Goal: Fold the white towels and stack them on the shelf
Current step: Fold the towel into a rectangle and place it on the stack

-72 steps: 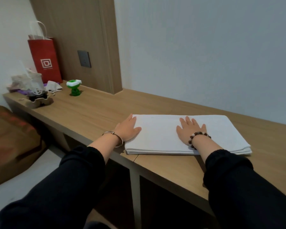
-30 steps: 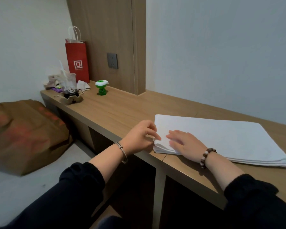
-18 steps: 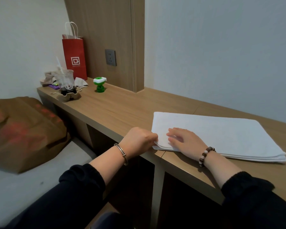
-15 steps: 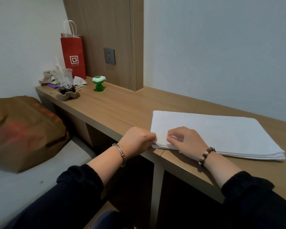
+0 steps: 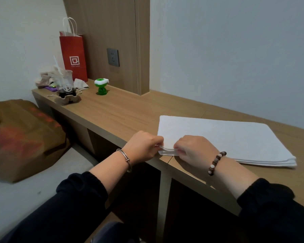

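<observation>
A white towel [image 5: 223,137], folded into a flat rectangle of several layers, lies on the wooden shelf top [image 5: 123,113] at the right. My left hand [image 5: 143,146] pinches its near left corner from the left side. My right hand [image 5: 193,149] pinches the same corner's near edge just to the right, fingers curled over the layers. The two hands sit almost side by side at the shelf's front edge.
At the shelf's far left stand a red paper bag [image 5: 74,57], a plastic cup with a straw [image 5: 64,84] in a cardboard holder and a small green gadget [image 5: 101,86]. A wall socket [image 5: 113,57] is on the wooden panel. A brown bag [image 5: 19,137] lies lower left.
Both hands left the towel's flat top and came together at its near left corner, where they now pinch the layers. The view swung left.
</observation>
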A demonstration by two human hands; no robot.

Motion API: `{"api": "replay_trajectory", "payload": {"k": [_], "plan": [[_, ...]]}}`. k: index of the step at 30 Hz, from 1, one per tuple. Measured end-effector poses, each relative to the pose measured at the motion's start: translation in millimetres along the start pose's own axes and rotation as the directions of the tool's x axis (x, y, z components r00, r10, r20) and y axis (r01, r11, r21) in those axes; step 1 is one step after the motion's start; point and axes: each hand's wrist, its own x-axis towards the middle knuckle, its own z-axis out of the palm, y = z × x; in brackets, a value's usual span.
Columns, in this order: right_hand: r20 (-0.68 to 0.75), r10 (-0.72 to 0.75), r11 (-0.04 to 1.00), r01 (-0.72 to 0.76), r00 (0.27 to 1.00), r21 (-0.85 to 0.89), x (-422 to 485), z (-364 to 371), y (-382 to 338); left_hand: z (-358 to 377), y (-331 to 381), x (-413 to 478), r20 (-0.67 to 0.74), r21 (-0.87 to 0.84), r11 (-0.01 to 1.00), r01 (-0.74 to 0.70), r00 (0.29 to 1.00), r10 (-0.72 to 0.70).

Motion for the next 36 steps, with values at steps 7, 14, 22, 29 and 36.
{"api": "replay_trajectory", "payload": {"k": [7, 14, 22, 29, 36], "plan": [[0.018, -0.008, 0.995, 0.009, 1.000, -0.099, -5.8, -12.9, 1.9, -1.7, 2.0, 2.2, -0.029, -0.009, 1.000, 0.006, 1.000, -0.006], [-0.059, -0.066, 0.998, 0.064, 0.996, -0.030, -13.5, -16.8, 5.7, -2.8, 10.1, -1.8, -0.071, 0.070, 0.988, -0.140, 0.987, 0.145], [0.018, 0.094, 0.991, -0.095, 0.995, 0.099, -23.1, -6.1, 17.4, -0.1, 1.8, 1.1, 0.110, 0.109, 0.992, -0.070, 0.992, 0.058], [0.166, 0.239, 0.864, -0.288, 0.957, 0.414, -18.9, -17.6, 19.2, -16.1, 16.8, 17.1, 0.239, 0.092, 0.995, 0.027, 0.970, -0.048], [0.187, 0.578, 0.774, -0.606, 0.795, 0.185, -2.8, -6.8, 65.6, 11.3, 40.0, 76.7, 0.160, 0.133, 0.942, 0.309, 0.931, -0.328]]}}
